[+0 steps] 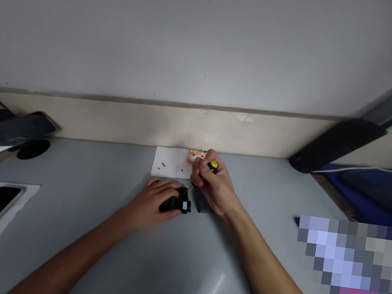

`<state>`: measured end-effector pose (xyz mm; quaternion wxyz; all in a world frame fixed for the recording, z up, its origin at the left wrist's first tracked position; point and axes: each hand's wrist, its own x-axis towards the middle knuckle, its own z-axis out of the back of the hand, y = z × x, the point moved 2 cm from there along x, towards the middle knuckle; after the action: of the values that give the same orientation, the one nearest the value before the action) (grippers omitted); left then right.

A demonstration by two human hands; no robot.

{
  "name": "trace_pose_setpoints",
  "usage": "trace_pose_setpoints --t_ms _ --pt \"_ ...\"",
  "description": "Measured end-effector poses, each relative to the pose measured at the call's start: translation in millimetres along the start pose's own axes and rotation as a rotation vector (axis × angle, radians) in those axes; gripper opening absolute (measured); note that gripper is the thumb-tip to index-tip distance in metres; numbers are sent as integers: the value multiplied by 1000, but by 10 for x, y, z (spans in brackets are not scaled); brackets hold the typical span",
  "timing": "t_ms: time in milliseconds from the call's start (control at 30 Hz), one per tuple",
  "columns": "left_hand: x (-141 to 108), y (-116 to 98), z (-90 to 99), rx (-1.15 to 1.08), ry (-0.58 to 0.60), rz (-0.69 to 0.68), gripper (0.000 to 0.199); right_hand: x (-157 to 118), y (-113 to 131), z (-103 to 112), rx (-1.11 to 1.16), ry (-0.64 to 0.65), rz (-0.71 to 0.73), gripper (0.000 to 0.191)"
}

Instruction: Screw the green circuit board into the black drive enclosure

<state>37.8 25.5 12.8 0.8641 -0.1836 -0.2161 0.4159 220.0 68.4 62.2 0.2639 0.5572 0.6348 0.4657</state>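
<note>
The left hand is pressing down on a small black device lying on the grey tabletop, its grip wrapping over the near end and pinning it flat. The right hand is holding a yellow-capped screwdriver, fingers clamped together around the handle, with the thin shaft angling down toward the device's top. The tip is too small to make out clearly, but it seems to be meeting the device near its right edge. Just behind, a white sheet of paper is carrying a few tiny dark screws and an orange part at its far right corner. Working this well probably means keeping the driver upright over the screw, pressing lightly, and holding the device from sliding.
</note>
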Motion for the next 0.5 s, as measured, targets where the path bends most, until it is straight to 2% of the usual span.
trace_pose_setpoints --t_ms 100,200,333,500 --pt "-7 11 -11 3 -5 -8 20 6 -23 -18 -16 -18 14 39" --pt "-11 18 -17 11 -9 -22 21 -2 -19 -49 50 16 -55 38" --pt "-12 20 -15 18 -13 -10 22 -5 18 -33 125 37 -73 25" --pt "-13 10 -10 14 -8 -6 24 47 -17 42 75 -79 -22 43"
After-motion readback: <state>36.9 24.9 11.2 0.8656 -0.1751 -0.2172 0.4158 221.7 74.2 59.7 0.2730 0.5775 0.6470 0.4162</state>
